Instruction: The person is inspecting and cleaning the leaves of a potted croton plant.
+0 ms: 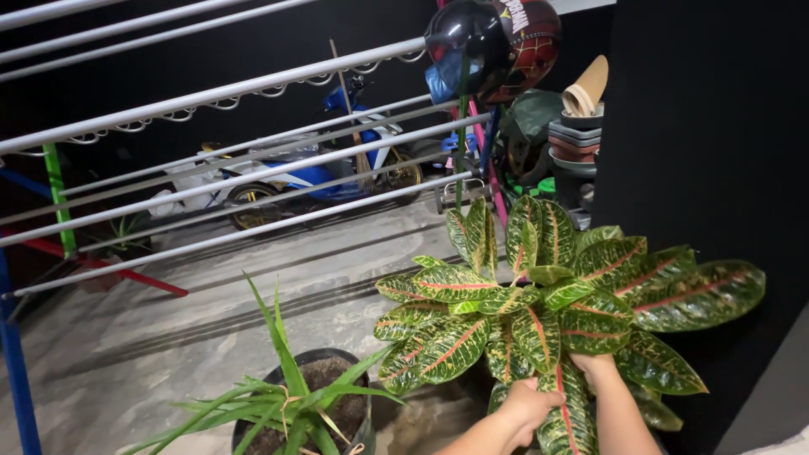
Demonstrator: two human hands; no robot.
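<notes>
Basically both hands, left hand [529, 406] and right hand [592, 364], close around lower leaves of the variegated croton plant [539, 316] beside the grassy potted plant [308, 404]; foliage looks soft, tearable, better held at the stem

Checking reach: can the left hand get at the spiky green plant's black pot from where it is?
Probably yes. The left hand is in the variegated leafy plant; the black pot of the spiky green plant sits just beside it with only thin leaves between.
</notes>
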